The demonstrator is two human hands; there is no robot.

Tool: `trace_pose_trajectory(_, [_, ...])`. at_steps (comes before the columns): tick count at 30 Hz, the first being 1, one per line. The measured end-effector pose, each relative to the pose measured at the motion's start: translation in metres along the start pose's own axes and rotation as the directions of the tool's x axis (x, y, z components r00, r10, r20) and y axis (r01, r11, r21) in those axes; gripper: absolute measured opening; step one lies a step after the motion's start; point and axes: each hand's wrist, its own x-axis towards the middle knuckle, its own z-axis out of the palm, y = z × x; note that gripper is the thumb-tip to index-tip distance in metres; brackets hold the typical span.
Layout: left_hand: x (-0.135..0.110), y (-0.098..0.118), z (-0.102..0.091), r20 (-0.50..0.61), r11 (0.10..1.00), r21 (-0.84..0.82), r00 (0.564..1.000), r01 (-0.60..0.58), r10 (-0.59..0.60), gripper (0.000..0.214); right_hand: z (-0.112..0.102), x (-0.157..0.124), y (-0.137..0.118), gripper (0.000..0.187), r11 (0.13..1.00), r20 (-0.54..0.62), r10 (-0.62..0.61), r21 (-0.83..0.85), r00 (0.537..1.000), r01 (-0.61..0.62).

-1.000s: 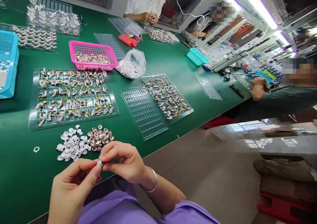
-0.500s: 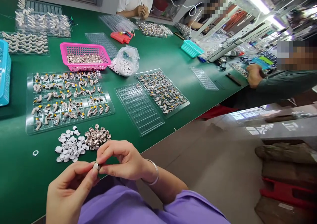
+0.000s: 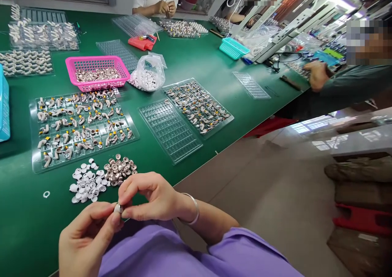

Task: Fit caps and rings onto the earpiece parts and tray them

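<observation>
My left hand (image 3: 85, 238) and my right hand (image 3: 148, 197) meet at the near edge of the green table (image 3: 196, 64), both pinching one small round metal-and-white part (image 3: 118, 208) between thumb and fingertips. Just beyond the fingers lie a pile of white caps (image 3: 87, 185) and a pile of brownish metal discs (image 3: 120, 170). Behind those piles sits a clear tray (image 3: 33, 162) filled with small curved parts.
An empty clear tray (image 3: 170, 129) and a filled one (image 3: 197, 105) lie to the right. A pink basket (image 3: 97, 72), a plastic bag (image 3: 147, 77) and a blue basket (image 3: 3, 105) stand further back. Other people work at the far end and at the right edge.
My hands stay pinched on the small part and have barely moved. The view has shifted, so the table's contents sit slightly lower and further left.
</observation>
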Motion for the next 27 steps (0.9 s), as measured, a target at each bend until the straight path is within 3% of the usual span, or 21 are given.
trace_pose_trajectory(4, [0.0026, 0.0011, -0.0042, 0.054, 1.000, -0.007, 0.998, 0.021, -0.021, 0.008, 0.0012, 0.0005, 0.0000, 0.012, 1.000, -0.001, 0.001, 0.028, 1.000, -0.001])
trace_pose_trajectory(10, [0.0005, 0.0048, -0.0058, 0.031, 0.997, 0.055, 0.999, -0.046, 0.045, 0.009, 0.0080, -0.0006, 0.0003, 0.014, 0.981, -0.031, 0.088, 0.174, 0.996, -0.082])
trace_pose_trajectory(17, [0.0004, 0.0054, -0.0102, 0.048, 0.999, 0.030, 0.998, 0.039, -0.040, 0.009, 0.0072, 0.0005, -0.0009, 0.010, 0.999, -0.036, -0.036, -0.011, 0.999, 0.036])
trace_pose_trajectory(27, [0.0011, 0.0087, -0.0019, -0.008, 1.000, -0.011, 1.000, 0.017, -0.017, 0.010, 0.0057, -0.0008, -0.0005, 0.013, 0.995, -0.033, -0.030, -0.099, 0.999, 0.027])
